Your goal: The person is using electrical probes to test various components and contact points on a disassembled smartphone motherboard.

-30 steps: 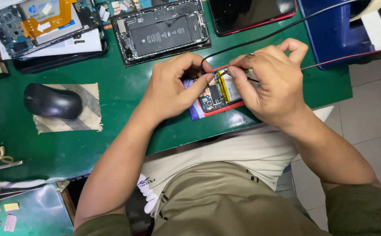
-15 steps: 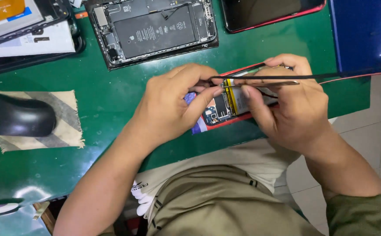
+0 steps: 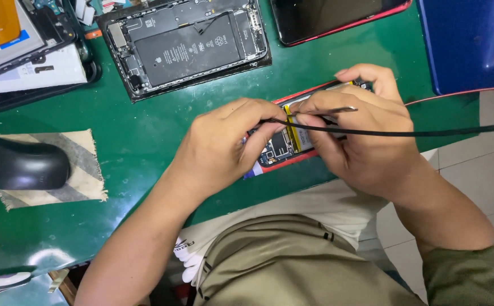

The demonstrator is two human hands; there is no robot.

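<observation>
Clearly we were in the middle of work inside a small opened phone with a red frame, which lay on the green bench near its front edge. Our left hand steadied its lower end, the fingers closed on the frame. Our right hand pinched thin metal tweezers over the yellow-edged battery, fingers tight; a black cable crossed the hand. The next move, we judged, called for a very small, steady motion of the tips. Beyond, a larger opened phone held its black battery and boards in its shell. A black mouse rested on a cloth.
</observation>
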